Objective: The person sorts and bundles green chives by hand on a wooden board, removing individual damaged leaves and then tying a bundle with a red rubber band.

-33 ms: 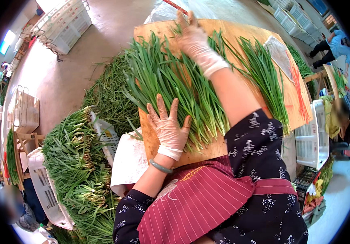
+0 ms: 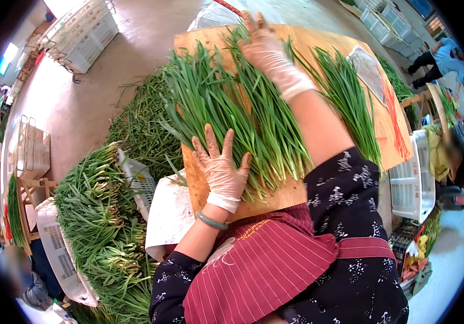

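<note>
A big bunch of long green leaves is laid flat on a wooden board on the bench. The pale root ends are turned toward the person, and the green tips are pointed away.

The left hand, in a thin clear glove, is pressed down on the near end of the bunch. Its fingers are spread wide, and nothing is pinched. It looks like the bunch is held this way so the leaves stay together and do not slide.

The right hand, gloved too, is laid on the far tips of the leaves. Its fingers are spread a little and rested flat on top, likely so the tips are kept even.

A smaller bunch of leaves is set apart on the right side of the board. Beside it some thin orange bands are kept close. More greens are piled in a white crate on the left, near the bench.
</note>
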A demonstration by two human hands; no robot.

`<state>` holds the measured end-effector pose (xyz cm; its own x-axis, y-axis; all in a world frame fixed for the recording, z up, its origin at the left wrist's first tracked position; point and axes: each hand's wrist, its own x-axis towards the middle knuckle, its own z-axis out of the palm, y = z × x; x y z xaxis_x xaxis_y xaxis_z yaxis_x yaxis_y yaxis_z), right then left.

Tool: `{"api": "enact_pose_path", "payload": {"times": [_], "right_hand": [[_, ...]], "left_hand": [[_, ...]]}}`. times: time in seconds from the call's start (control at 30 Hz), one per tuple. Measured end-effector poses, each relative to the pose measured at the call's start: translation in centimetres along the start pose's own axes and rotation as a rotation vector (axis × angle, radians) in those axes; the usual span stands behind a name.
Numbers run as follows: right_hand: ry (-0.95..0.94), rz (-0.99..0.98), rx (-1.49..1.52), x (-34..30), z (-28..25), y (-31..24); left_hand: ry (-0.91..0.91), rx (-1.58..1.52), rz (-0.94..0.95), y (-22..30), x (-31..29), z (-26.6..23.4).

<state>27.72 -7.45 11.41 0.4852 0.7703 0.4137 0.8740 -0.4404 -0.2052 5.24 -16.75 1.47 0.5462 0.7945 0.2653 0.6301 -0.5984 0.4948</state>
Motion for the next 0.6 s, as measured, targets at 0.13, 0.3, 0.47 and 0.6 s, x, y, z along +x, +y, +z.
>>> {"api": "enact_pose_path", "payload": {"times": [0.13,0.3,0.47,0.6], "right_hand": [[-0.128,0.033,0.066,-4.2,-3.3,8.2],[-0.571,0.372,0.092,-10.7,-4.4,13.5],[-0.492,0.202,0.196,-12.8,-1.8,8.4],[-0.590,0.097,0.434,-14.3,-0.5,3.9]], "left_hand": [[0.049,-0.124,-0.014,-0.8,0.0,-0.4],[0.147,-0.280,0.028,-0.8,-0.1,-2.8],[0.140,-0.574,-0.120,-2.5,-1.5,-3.9],[0.031,-0.742,-0.293,-3.2,-1.1,-2.7]]}}
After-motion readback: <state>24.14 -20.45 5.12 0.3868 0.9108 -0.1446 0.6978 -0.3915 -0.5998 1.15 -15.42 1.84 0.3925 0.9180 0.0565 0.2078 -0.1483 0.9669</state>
